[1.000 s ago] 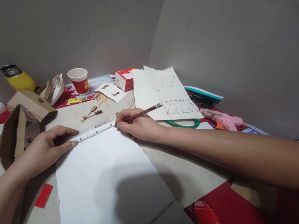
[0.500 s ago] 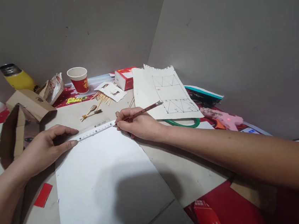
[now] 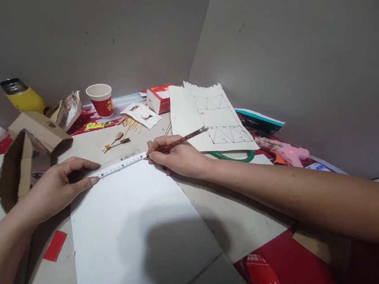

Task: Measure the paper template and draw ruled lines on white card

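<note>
A clear ruler [image 3: 120,166] lies along the far edge of a white sheet [image 3: 116,222]. My left hand [image 3: 61,185] grips the ruler's left end between thumb and fingers. In my right hand [image 3: 174,157] is a dark red pencil [image 3: 189,136], its tip down at the ruler's right end by the sheet's far edge. The pencil's back end points up to the right. A dark line crosses the lower right part of the sheet, where a shadow also falls. Beyond my right hand lies a paper with a drawn truss-like pattern [image 3: 220,116].
Cardboard pieces [image 3: 41,130], a yellow bottle [image 3: 25,96] and a paper cup [image 3: 100,101] stand at the back left. Wooden sticks [image 3: 133,124] and a red tissue pack [image 3: 158,100] lie behind the ruler. A pink glue gun [image 3: 290,151] is at right; grey walls close off the back.
The view has shifted very slightly. Both hands, the ruler and the pencil stay in nearly the same place.
</note>
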Available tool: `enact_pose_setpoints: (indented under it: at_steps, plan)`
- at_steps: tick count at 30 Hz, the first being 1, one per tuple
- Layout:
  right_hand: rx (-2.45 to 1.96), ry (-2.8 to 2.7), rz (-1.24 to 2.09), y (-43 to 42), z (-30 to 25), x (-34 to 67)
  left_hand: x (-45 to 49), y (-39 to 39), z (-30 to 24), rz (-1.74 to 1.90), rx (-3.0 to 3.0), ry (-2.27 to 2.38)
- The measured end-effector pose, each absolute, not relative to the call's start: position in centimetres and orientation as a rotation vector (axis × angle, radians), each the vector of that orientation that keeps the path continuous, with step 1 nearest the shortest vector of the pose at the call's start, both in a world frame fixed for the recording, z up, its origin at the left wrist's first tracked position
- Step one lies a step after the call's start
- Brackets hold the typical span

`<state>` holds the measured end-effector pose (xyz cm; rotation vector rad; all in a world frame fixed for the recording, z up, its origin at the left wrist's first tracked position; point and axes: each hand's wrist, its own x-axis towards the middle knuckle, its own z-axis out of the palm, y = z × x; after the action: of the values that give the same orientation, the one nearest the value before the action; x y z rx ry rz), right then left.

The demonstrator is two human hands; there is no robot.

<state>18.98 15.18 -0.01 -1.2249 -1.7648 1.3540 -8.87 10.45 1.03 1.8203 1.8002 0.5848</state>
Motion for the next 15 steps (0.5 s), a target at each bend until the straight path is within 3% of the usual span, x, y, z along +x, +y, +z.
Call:
enact_pose_setpoints:
  at_steps: [15]
  plan:
    - [-1.059,-1.58,1.357,14.0,3.2,20.9,-8.9,10.3,1.5,0.519,1.915,1.749]
